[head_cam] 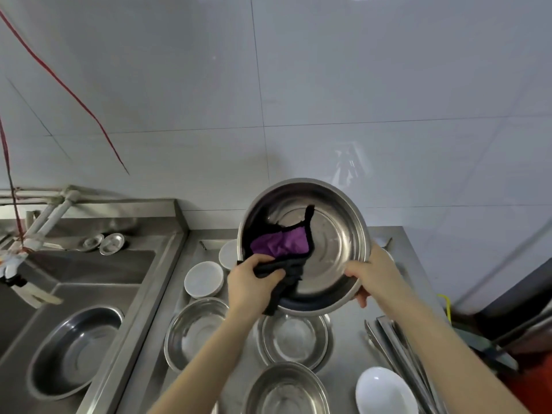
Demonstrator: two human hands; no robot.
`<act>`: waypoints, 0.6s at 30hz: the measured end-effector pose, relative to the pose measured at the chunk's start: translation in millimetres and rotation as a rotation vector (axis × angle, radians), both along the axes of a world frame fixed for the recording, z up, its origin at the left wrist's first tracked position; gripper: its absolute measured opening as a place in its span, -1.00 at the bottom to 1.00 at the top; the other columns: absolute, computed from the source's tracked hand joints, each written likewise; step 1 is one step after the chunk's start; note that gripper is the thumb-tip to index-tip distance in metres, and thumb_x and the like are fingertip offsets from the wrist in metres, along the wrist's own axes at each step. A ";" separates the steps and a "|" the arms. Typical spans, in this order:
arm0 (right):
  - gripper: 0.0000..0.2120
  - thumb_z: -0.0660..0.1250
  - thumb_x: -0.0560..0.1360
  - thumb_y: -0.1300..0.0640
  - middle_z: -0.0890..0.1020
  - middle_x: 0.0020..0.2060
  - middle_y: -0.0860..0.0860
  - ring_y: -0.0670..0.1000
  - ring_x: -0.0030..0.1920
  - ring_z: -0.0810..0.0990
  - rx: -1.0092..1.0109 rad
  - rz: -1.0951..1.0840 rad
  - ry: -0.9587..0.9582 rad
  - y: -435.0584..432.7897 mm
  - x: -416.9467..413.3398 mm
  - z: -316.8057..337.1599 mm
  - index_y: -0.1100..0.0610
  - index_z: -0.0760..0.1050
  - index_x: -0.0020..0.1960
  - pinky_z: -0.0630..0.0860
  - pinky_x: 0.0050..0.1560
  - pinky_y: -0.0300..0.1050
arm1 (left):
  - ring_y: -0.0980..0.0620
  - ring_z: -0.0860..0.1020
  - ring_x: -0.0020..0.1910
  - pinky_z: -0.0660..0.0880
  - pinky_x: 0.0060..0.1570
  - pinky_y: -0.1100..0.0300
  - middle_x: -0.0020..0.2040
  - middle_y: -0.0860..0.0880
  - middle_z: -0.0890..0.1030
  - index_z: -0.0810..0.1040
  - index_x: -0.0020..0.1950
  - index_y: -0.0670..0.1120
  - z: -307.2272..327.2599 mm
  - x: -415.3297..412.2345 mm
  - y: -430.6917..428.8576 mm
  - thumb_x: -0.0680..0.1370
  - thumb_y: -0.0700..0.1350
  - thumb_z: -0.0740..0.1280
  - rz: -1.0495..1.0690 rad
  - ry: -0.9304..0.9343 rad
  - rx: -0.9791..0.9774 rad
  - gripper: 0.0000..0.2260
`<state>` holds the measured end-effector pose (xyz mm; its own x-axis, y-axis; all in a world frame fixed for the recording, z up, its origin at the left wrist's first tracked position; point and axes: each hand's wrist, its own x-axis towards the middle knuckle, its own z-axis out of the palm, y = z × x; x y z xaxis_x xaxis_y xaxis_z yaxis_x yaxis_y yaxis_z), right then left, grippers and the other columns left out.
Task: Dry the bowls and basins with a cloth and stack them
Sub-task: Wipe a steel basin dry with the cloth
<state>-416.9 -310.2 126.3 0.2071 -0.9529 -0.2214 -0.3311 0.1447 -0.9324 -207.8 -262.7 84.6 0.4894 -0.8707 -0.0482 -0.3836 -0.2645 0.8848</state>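
Observation:
A large steel basin (331,234) is held up and tilted toward me above the counter. My right hand (378,273) grips its right rim. My left hand (252,280) is closed on a purple and black cloth (280,243) that lies against the inside left wall of the basin and hangs over its lower rim. Below on the steel counter (346,348) stand three more steel basins (195,330) (294,339) (286,389), all upright. White bowls (204,279) (385,392) sit at the counter's back left and front right.
A steel sink (89,273) lies to the left with a steel basin (74,351) in its near part, small strainer lids (112,243) at the back and white pipes (47,219) above. Steel tongs (397,354) lie at the counter's right edge. A tiled wall rises behind.

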 end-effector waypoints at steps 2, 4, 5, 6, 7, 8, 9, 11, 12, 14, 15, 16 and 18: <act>-0.80 0.27 0.41 0.41 0.55 -0.47 0.13 0.14 -0.53 0.53 0.029 0.112 0.103 -11.9 -13.1 13.9 0.16 0.45 -0.07 0.37 -0.57 -0.17 | 0.18 0.56 -0.13 0.41 -0.12 0.33 -0.20 0.17 0.62 0.64 -0.09 0.09 5.4 10.9 -3.6 0.36 -0.07 0.55 -0.084 -0.115 -0.011 -0.81; -0.81 0.28 0.39 0.42 0.54 -0.48 0.15 0.11 -0.54 0.51 0.081 0.209 0.179 -24.7 -25.2 27.7 0.20 0.43 -0.07 0.32 -0.59 -0.23 | 0.21 0.53 -0.10 0.36 -0.16 0.44 -0.18 0.16 0.61 0.63 -0.12 0.13 13.2 20.1 -6.6 0.36 -0.08 0.55 -0.168 -0.185 -0.031 -0.81; -0.81 0.28 0.38 0.42 0.54 -0.48 0.17 0.11 -0.54 0.49 0.100 0.251 0.210 -29.8 -29.3 34.2 0.21 0.42 -0.06 0.29 -0.58 -0.24 | 0.22 0.53 -0.09 0.35 -0.16 0.49 -0.17 0.15 0.62 0.63 -0.12 0.14 17.4 23.7 -8.3 0.37 -0.08 0.54 -0.208 -0.195 -0.032 -0.82; -0.80 0.28 0.38 0.41 0.53 -0.48 0.18 0.10 -0.53 0.48 0.116 0.281 0.230 -33.1 -31.0 39.6 0.21 0.41 -0.05 0.28 -0.57 -0.24 | 0.23 0.54 -0.08 0.36 -0.14 0.51 -0.17 0.15 0.63 0.64 -0.11 0.13 21.4 25.9 -10.1 0.38 -0.09 0.54 -0.239 -0.198 -0.032 -0.83; -0.80 0.29 0.39 0.40 0.53 -0.47 0.18 0.09 -0.53 0.47 0.120 0.295 0.238 -35.1 -30.2 43.2 0.21 0.40 -0.04 0.28 -0.57 -0.24 | 0.24 0.54 -0.08 0.37 -0.13 0.51 -0.18 0.18 0.63 0.65 -0.10 0.12 23.5 27.1 -12.0 0.39 -0.11 0.53 -0.248 -0.194 -0.031 -0.83; -0.80 0.29 0.40 0.39 0.53 -0.45 0.16 0.08 -0.51 0.47 0.110 0.281 0.229 -35.8 -27.0 44.2 0.19 0.41 -0.03 0.31 -0.55 -0.22 | 0.25 0.54 -0.08 0.37 -0.13 0.52 -0.18 0.20 0.63 0.65 -0.10 0.11 24.5 27.2 -13.6 0.39 -0.11 0.52 -0.230 -0.193 -0.034 -0.84; -0.81 0.29 0.43 0.37 0.53 -0.43 0.13 0.08 -0.48 0.48 0.086 0.236 0.208 -35.6 -22.3 42.5 0.15 0.43 -0.02 0.35 -0.52 -0.20 | 0.25 0.54 -0.08 0.36 -0.14 0.51 -0.17 0.20 0.63 0.65 -0.09 0.11 23.8 26.4 -14.9 0.40 -0.11 0.52 -0.184 -0.186 -0.041 -0.84; -0.73 0.33 0.47 0.29 0.58 -0.35 0.10 0.09 -0.40 0.53 0.023 0.062 0.091 -31.1 -9.6 33.1 0.00 0.49 0.09 0.41 -0.44 -0.14 | 0.22 0.55 -0.08 0.38 -0.13 0.46 -0.14 0.16 0.63 0.64 -0.08 0.12 17.3 22.1 -16.1 0.41 -0.10 0.50 -0.051 -0.134 -0.052 -0.84; -0.65 0.36 0.47 0.24 0.63 -0.27 0.08 0.09 -0.36 0.58 -0.001 -0.048 -0.007 -27.3 -3.0 25.7 -0.07 0.49 0.19 0.47 -0.41 -0.10 | 0.17 0.56 -0.08 0.43 -0.10 0.38 -0.13 0.12 0.64 0.63 -0.08 0.11 12.8 18.6 -15.9 0.42 -0.10 0.49 0.011 -0.090 -0.050 -0.85; -0.54 0.43 0.45 0.16 0.67 -0.08 0.05 0.05 -0.26 0.66 -0.019 -0.193 -0.180 -16.1 11.8 8.5 -0.13 0.44 0.29 0.60 -0.32 -0.05 | 0.07 0.60 -0.09 0.55 -0.04 0.15 -0.11 0.04 0.65 0.61 -0.11 0.09 0.7 7.7 -15.4 0.43 -0.08 0.47 0.135 0.076 -0.023 -0.89; -0.54 0.46 0.45 0.13 0.66 -0.04 0.01 0.01 -0.27 0.66 -0.019 -0.211 -0.232 -7.8 22.1 -0.2 -0.14 0.43 0.28 0.61 -0.32 -0.06 | 0.01 0.61 -0.10 0.58 -0.04 0.06 -0.10 -0.01 0.66 0.61 -0.12 0.07 -4.2 -0.3 -13.9 0.43 -0.08 0.47 0.201 0.191 -0.014 -0.90; -0.55 0.48 0.44 0.11 0.65 -0.02 -0.04 -0.02 -0.26 0.65 -0.030 -0.215 -0.238 0.6 33.3 -12.5 -0.14 0.43 0.25 0.61 -0.32 -0.05 | -0.02 0.62 -0.11 0.59 -0.08 0.06 -0.08 -0.05 0.66 0.60 -0.12 0.06 -8.0 -9.7 -11.6 0.44 -0.09 0.47 0.254 0.300 -0.009 -0.91; -0.53 0.47 0.42 0.09 0.66 0.00 -0.05 -0.02 -0.12 0.67 -0.082 -0.257 -0.199 17.4 53.3 -30.4 -0.09 0.43 0.28 0.65 -0.17 0.01 | -0.03 0.62 -0.11 0.59 -0.14 0.12 -0.07 -0.07 0.65 0.59 -0.09 0.04 -13.9 -29.7 -5.5 0.46 -0.11 0.46 0.312 0.445 0.016 -0.91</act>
